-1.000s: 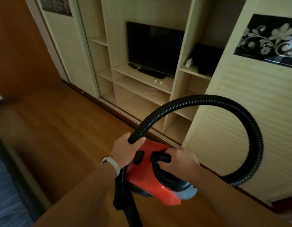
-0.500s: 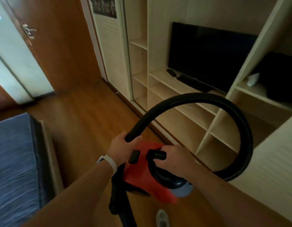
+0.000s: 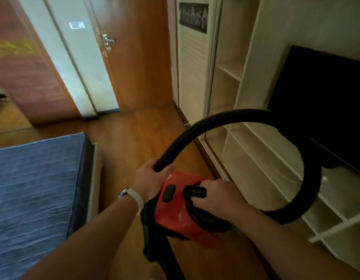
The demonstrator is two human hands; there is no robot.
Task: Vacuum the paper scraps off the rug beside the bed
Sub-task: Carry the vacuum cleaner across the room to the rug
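Observation:
A small red vacuum cleaner hangs in the air in front of me above the wooden floor. My right hand grips its black carry handle on top. My left hand holds the ribbed black hose near its end. The hose loops up to the right and back down behind the body. A black tube runs down from my left hand out of the frame. The bed with a blue cover lies at the left. No rug or paper scraps are in view.
A pale shelf unit with a dark television lines the right side. A wooden door with a metal handle stands ahead, next to a white door frame. Bare wooden floor runs between the bed and the shelves.
The view has swung left: the television slid to the right edge and the door and the bed came into sight. Both hands keep the same hold on the vacuum and the hose.

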